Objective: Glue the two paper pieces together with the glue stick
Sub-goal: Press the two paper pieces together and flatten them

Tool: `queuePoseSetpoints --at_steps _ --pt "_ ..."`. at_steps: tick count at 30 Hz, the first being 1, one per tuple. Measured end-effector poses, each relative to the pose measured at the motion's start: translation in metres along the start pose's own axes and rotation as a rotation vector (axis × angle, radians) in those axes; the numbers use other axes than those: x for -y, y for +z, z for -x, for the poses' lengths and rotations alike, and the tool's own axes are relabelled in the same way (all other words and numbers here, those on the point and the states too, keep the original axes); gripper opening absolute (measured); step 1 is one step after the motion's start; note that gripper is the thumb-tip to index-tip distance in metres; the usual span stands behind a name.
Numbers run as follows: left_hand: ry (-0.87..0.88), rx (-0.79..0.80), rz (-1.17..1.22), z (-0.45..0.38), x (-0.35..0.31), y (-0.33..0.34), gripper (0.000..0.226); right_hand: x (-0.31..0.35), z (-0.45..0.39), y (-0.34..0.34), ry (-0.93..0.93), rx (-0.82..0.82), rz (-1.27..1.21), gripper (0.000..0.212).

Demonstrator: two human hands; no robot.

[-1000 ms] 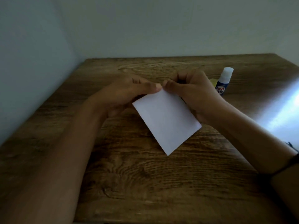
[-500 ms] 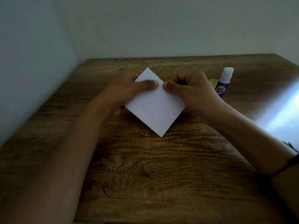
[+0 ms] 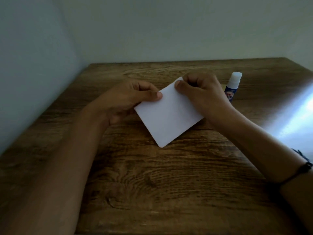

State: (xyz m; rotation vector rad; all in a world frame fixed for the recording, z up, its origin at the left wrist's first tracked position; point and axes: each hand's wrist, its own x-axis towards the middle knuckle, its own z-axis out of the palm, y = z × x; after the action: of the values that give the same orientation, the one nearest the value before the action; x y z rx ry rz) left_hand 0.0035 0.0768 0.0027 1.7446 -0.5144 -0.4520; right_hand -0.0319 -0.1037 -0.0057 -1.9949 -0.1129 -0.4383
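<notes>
So the white paper (image 3: 169, 114) is getting spun around again: half a second back it was sitting like a diamond, now it's turned so a long edge is facing the left hand (image 3: 133, 99), which is pinching that side while the right hand (image 3: 201, 94) is gripping the top corner, just above the wooden counter (image 3: 152, 184). Looks like pressing the edges after gluing, I'd guess. The glue stick (image 3: 232, 87) is standing uncapped just behind the right hand.

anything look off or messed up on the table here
Nothing looks spilled or damaged. The white paper is held askew, corner toward the person, pinched by the left hand and right hand. The glue stick stands upright behind the right hand with its white tip showing, apparently uncapped.
</notes>
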Motion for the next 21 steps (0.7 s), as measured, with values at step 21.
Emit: queuePoseSetpoints --at_steps 21 --pt "0.041 -0.404 -0.007 -0.005 -0.005 0.003 0.009 0.003 0.006 0.003 -0.091 0.029 0.138 0.022"
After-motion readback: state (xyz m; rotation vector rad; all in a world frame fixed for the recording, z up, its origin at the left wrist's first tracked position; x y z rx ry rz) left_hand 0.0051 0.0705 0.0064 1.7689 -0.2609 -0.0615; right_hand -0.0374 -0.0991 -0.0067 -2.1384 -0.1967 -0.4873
